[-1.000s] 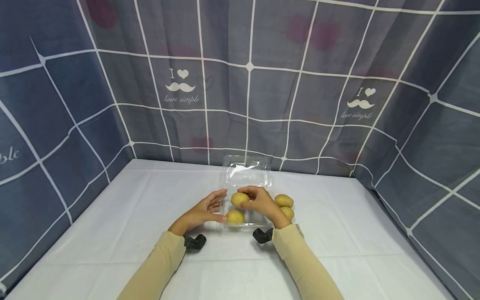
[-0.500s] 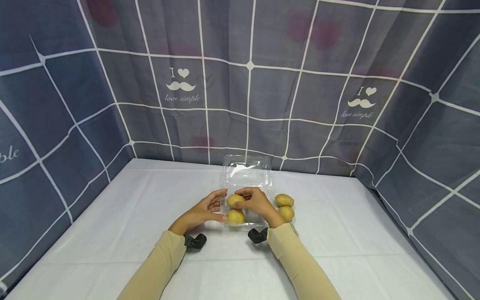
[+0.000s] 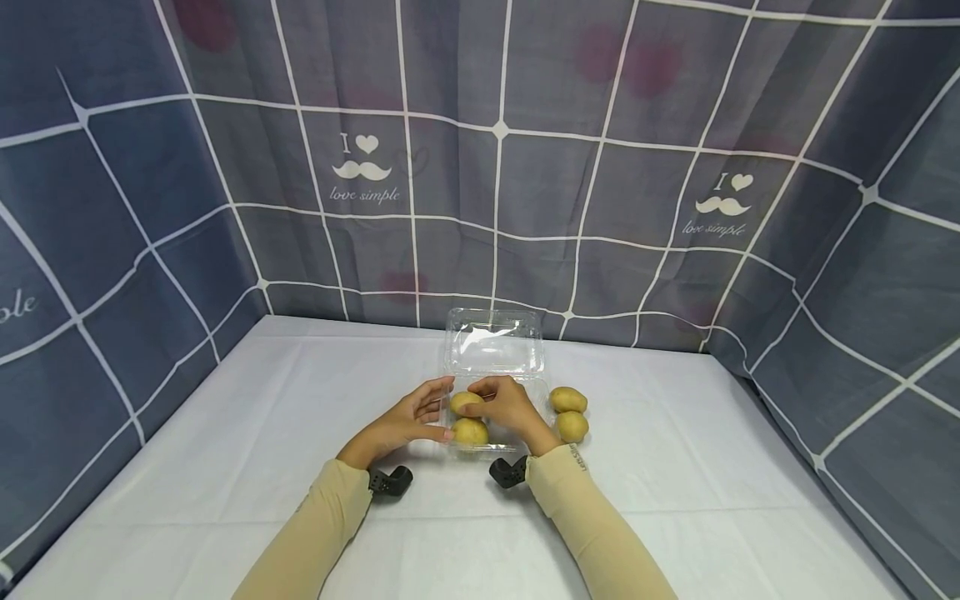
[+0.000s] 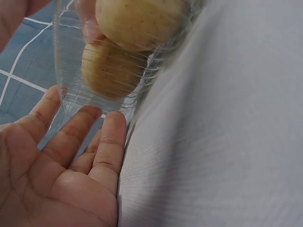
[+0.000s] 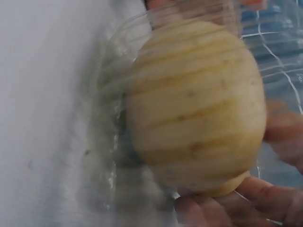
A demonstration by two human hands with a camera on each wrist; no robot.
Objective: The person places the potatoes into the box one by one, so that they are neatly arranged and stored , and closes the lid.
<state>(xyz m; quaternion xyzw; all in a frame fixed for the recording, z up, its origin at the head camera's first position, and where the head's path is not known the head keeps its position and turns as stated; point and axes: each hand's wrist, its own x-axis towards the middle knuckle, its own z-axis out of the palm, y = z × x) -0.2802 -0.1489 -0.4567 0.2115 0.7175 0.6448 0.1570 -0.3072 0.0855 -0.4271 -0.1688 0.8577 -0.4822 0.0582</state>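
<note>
My right hand (image 3: 510,407) pinches a yellow potato (image 3: 466,402) between thumb and fingers, at the far left of a clear plastic clamshell box (image 3: 517,447). A second potato (image 3: 470,432) lies in the box's near left corner, right in front of the held one. My left hand (image 3: 408,423) is beside the box with fingers extended. In the left wrist view its fingertips (image 4: 113,125) meet the ribbed clear wall, with both potatoes showing through. The right wrist view shows the nearer potato (image 5: 199,104) large and blurred behind the plastic.
The box's hinged lid (image 3: 495,346) stands raised at the back. Two more potatoes (image 3: 568,399) lie on the white tablecloth (image 3: 675,483) just right of the box. Grey checked curtains (image 3: 457,183) enclose the table at the back and sides.
The right hand has carried its potato left and slightly down to the box's left side, behind the other potato. Both potatoes at the right now show more fully. The left hand has stayed put.
</note>
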